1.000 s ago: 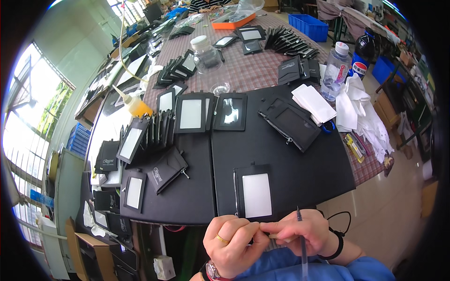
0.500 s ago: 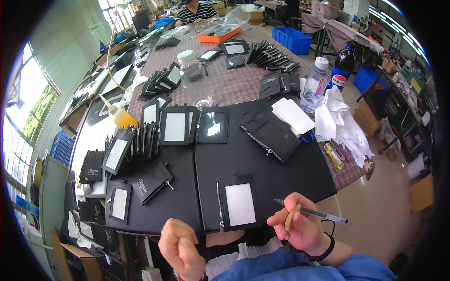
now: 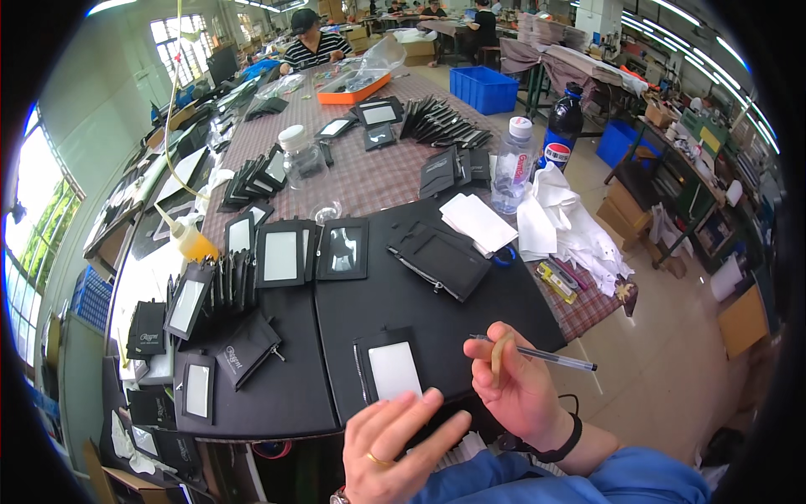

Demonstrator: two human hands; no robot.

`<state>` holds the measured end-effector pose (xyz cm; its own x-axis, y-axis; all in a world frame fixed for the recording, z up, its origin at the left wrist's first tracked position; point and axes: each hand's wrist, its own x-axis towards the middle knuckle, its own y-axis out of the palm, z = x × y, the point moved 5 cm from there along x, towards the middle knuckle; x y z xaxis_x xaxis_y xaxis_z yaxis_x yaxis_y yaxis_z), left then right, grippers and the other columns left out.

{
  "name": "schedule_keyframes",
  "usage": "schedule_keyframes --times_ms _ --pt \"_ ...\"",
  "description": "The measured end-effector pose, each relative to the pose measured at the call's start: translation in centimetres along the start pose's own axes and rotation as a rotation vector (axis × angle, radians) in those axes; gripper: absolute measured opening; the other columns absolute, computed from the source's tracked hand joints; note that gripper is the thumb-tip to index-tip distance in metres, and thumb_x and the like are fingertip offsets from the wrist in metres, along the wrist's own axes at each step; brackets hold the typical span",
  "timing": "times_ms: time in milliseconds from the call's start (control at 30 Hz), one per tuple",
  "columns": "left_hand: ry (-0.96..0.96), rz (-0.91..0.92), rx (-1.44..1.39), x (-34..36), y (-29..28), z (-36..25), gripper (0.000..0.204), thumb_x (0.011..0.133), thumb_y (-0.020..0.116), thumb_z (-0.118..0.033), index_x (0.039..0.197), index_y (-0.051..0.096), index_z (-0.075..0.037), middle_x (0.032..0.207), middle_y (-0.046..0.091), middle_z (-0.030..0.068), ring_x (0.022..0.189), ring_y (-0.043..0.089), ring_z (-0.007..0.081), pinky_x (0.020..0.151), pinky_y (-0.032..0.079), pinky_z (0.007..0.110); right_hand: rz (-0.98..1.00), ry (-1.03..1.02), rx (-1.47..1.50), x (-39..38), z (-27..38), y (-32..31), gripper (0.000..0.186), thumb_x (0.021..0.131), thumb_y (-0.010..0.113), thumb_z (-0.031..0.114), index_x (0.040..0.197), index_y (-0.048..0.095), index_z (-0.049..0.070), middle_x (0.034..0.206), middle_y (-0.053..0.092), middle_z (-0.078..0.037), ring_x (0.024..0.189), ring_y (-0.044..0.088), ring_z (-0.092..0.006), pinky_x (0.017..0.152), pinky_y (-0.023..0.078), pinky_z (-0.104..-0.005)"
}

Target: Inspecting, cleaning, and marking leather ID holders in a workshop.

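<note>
My left hand (image 3: 388, 449) is open with its fingers spread, just over the near edge of a black zippered badge holder (image 3: 393, 368). This holder lies flat at the front of the black work surface, its white window facing up and its lower part hidden by my fingers. To the right, my right hand (image 3: 527, 399) is raised and closed on a slim clear pen (image 3: 561, 360), which points left. A tan band (image 3: 497, 359) is at the fingertips of that hand; I cannot tell whether it is pinched or worn.
More badge holders (image 3: 281, 254) stand and lie at left, with an open dark one (image 3: 441, 259) farther right. Bottles (image 3: 512, 164), white papers (image 3: 478, 223) and crumpled white cloth (image 3: 562, 214) sit at the right edge. A glue bottle (image 3: 195, 244) stands left. A person (image 3: 315, 46) sits beyond.
My left hand has opened from a closed fist and moved right, toward the badge holder. My right hand keeps the pen. The view has shifted, so the table appears farther left.
</note>
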<state>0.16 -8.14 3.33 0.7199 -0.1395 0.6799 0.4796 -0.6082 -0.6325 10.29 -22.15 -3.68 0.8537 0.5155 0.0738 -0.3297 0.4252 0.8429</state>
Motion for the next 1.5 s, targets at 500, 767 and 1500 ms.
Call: schedule_keyframes --times_ms 500,767,1500 --pt "-0.602 0.072 0.278 -1.9 4.4 3.6 0.102 0.061 0.083 -0.03 0.141 0.029 0.003 0.144 0.03 0.0236 0.128 0.034 0.0408 0.104 0.032 0.047 -0.111 -0.828 -1.906 2.5 5.0 -0.1 0.033 0.078 0.067 0.004 0.108 0.054 0.002 0.12 0.06 -0.015 0.108 0.057 -0.0351 0.089 0.044 -0.0412" --pt "-0.642 0.121 0.226 -2.2 0.9 5.0 0.096 0.062 0.081 -0.024 0.141 0.032 0.0 0.142 0.034 0.0214 0.13 0.031 0.0403 0.106 0.029 0.047 -0.112 -0.805 -1.82 2.7 4.7 -0.3 0.031 0.075 0.069 0.009 0.103 0.055 0.004 0.12 0.061 -0.016 0.109 0.056 -0.0346 0.092 0.04 -0.0409" --pt "-0.933 -0.325 -1.16 -5.3 -3.3 12.4 0.093 0.072 0.074 -0.041 0.139 0.029 0.006 0.125 0.053 0.0263 0.113 0.056 0.0315 0.098 0.044 0.042 -0.083 -0.732 -1.974 3.5 3.7 0.6 0.018 0.082 0.06 0.006 0.097 0.052 0.003 0.116 0.061 -0.021 0.105 0.055 -0.0377 0.093 0.042 -0.0457"
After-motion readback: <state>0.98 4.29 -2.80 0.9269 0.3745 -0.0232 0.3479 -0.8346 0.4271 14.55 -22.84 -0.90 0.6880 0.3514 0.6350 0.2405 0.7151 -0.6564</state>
